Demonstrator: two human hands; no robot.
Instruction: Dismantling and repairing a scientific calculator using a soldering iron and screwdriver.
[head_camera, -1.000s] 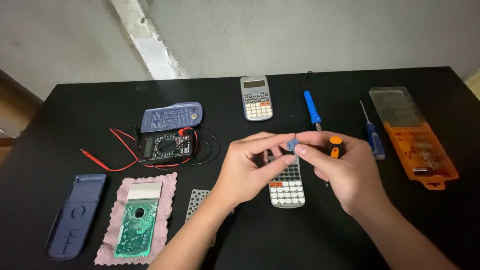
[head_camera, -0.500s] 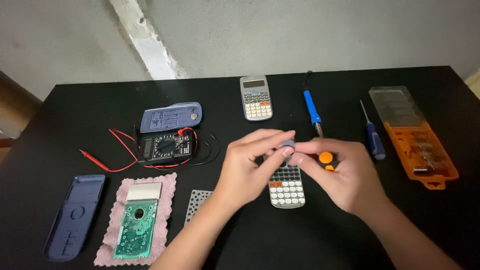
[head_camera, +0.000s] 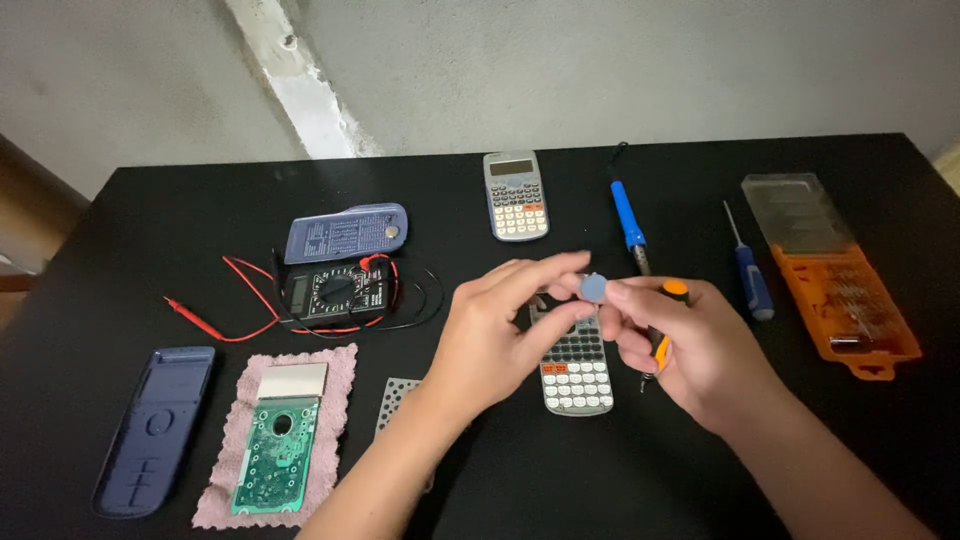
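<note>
Near left edge: a dark blue calculator back cover (head_camera: 152, 430), flat on the black table (head_camera: 860, 480). Just right of it, a green circuit board (head_camera: 275, 452) on a pink cloth (head_camera: 335, 375), then a small perforated grey sheet (head_camera: 398, 393), partly hidden by the forearm.

Mid-table, raised a little above a grey calculator (head_camera: 575, 370): left hand (head_camera: 495, 340) and right hand (head_camera: 690, 345), brought together, fingertips of both pinched on a small round blue-grey disc (head_camera: 594, 288). Also gripped in the right hand, an orange-handled screwdriver (head_camera: 664, 340), tip pointing down and near.

Farther left: a black multimeter (head_camera: 335, 293) with red and black leads, touching a blue calculator case (head_camera: 345, 232) beyond it. Farther right: a blue screwdriver (head_camera: 748, 280) and an open orange bit case (head_camera: 838, 290). Farthest: a second grey calculator (head_camera: 516, 195) and a blue-handled soldering iron (head_camera: 628, 220), well apart from the hands.
</note>
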